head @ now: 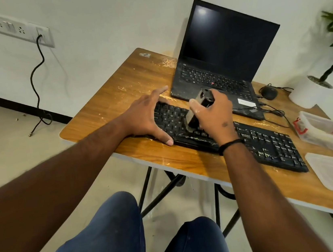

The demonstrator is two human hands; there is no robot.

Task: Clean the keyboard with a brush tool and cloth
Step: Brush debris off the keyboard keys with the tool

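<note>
Two hands at the black keyboard (270,146).
Left hand (148,119) spread open, pressing the keyboard's left end; right hand (214,113) grips a dark brush tool (196,113) upright on its keys.

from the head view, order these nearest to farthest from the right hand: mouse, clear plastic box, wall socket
From the right hand:
1. Mouse, on the table just beyond the laptop's right corner.
2. Clear plastic box, at the table's right edge.
3. Wall socket, far up-left on the wall.

Black keyboard (270,146), white legends; grey brush tool (198,111); orange-brown woodgrain table (126,84); black laptop (226,54); navy trousers (104,239).
</note>
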